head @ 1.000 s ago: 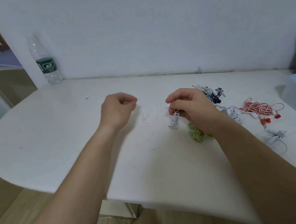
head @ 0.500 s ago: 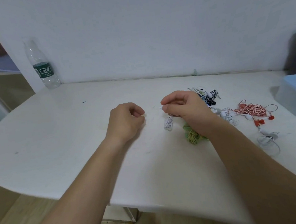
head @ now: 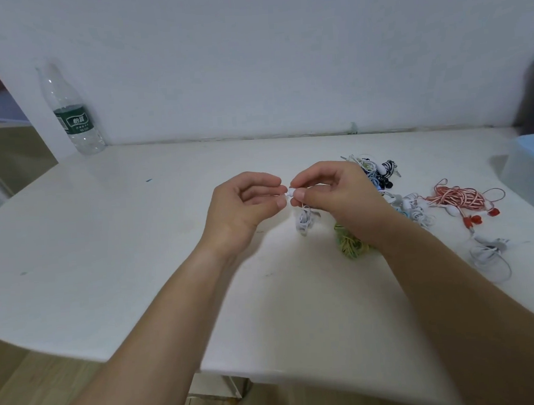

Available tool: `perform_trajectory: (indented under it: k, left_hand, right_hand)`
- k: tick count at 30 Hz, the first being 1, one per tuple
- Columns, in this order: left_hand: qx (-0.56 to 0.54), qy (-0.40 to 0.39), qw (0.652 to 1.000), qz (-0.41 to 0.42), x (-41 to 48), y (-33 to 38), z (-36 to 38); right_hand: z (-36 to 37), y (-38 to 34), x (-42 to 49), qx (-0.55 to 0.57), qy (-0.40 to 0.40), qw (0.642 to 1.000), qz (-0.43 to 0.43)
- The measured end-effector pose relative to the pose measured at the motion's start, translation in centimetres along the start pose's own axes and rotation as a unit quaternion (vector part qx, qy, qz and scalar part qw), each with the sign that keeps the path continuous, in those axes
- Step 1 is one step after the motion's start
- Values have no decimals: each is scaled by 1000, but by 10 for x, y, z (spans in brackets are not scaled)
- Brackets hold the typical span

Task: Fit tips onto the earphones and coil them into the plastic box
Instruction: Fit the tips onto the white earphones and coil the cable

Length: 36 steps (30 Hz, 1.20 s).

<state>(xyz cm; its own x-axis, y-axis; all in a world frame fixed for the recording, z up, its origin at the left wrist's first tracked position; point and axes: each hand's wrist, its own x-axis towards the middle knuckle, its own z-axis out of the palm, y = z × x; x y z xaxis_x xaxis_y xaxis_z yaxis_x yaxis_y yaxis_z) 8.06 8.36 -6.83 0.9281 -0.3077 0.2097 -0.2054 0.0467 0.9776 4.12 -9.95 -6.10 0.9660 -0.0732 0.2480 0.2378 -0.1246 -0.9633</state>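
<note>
White earbud (head: 290, 192) mostly hidden by our fingertips (head: 299, 194); we can't tell if it's tipped. Green earphones (head: 351, 247) half under right wrist, plastic box (head: 531, 164) cut by frame edge. Earbud sits above tabletop (head: 104, 245), long axis horizontal: right hand (head: 331, 194) grip pinches it, left hand (head: 244, 207) grip pinches its left end. Cable (head: 305, 220) dangles.

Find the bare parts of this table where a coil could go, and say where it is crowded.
Bare: the whole left of the table, from the bottle to the left hand; also the near edge between the forearms. Crowded: right of the right hand, earphone tangles run to the box. The hands pinch a white earphone.
</note>
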Motion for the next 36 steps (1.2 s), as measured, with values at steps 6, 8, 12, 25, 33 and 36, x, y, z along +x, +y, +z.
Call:
perform_trajectory:
  k: [6,8,12,25,33,36]
  left_hand:
    - [-22,-6,1000,-4,-1,1,1]
    - [-30,-4,1000,-7,0,0,1]
    - [-36,-2,999,-9,0,0,0]
    - [-75,-19,997,-24,1,-2,-1]
    - [-93,-48,994,-41,1,-2,-1]
    - [-88,-50,994,-42,1,-3,-1]
  right_hand:
    - [2,1,0,8,5,1000,5]
    - [1,1,0,7,7,1000,7]
    - [1,1,-1,3,7,1000,12]
    - [-1,1,-1,30,-12,999,41]
    - [-4,0,-2,45,-51,997,32]
    - [-4,0,-2,39,-54,997,29]
